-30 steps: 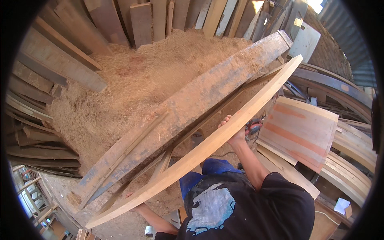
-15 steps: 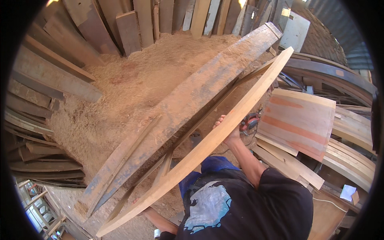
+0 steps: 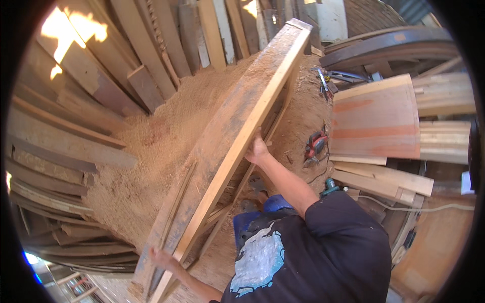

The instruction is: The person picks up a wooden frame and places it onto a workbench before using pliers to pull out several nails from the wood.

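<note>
A long pale wooden board (image 3: 237, 146) lies along the near edge of a worn, dusty workbench (image 3: 222, 116). My right hand (image 3: 258, 150) grips the board's near side about midway along; its fingertips are partly hidden by the wood. Toward the lower end, my left hand (image 3: 162, 258) reaches across the board and over the bench top, slightly blurred, with fingers stretched and nothing visible in them. A thin dark strip of wood (image 3: 178, 202) rests on the bench beside that hand.
A red power tool (image 3: 317, 144) with a cord sits on the sawdust floor to the right. Stacked planks (image 3: 379, 177) and a wide reddish-streaked panel (image 3: 376, 118) are beyond it. Boards lean along the far wall (image 3: 166, 45). A green tool (image 3: 330, 187) is near my right shoulder.
The board has moved left, from in front of the bench to against its edge. My left hand has let go of its underside and come over the top; my right hand still grips it.
</note>
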The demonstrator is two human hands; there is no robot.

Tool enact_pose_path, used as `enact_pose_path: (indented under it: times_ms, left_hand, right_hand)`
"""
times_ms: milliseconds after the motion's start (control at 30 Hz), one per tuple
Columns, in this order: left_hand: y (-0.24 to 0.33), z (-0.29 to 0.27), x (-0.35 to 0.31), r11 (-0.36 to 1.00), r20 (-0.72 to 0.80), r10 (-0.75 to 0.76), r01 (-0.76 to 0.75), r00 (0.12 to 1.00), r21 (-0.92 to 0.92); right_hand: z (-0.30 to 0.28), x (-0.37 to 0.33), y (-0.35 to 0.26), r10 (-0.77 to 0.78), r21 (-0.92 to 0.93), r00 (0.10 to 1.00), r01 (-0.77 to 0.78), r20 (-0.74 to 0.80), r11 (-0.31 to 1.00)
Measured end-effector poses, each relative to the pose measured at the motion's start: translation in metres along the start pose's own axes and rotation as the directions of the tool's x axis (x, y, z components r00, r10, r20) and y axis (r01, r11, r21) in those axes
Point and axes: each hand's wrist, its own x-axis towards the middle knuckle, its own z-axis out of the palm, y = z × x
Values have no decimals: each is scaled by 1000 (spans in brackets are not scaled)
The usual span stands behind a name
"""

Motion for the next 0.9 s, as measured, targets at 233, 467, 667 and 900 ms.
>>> enact_pose_path:
  times_ms: [233,467,667,900]
  left_hand:
    - [163,59,5,945,796,151,-322,587,59]
    - [164,64,-3,905,726,214,-413,654,105]
    - [169,73,7,910,770,221,-411,599,59]
    - [243,112,12,925,708,169,-358,685,126]
  right_hand:
    - [-17,-9,21,47,-250,972,-106,-232,963]
    - [-177,-111,60,127,-534,927,-312,-354,786]
    - [-355,-211,70,-186,-644,726,-424,-662,636]
    - [-399,-269,-16,-93,-470,639,-450,-764,760]
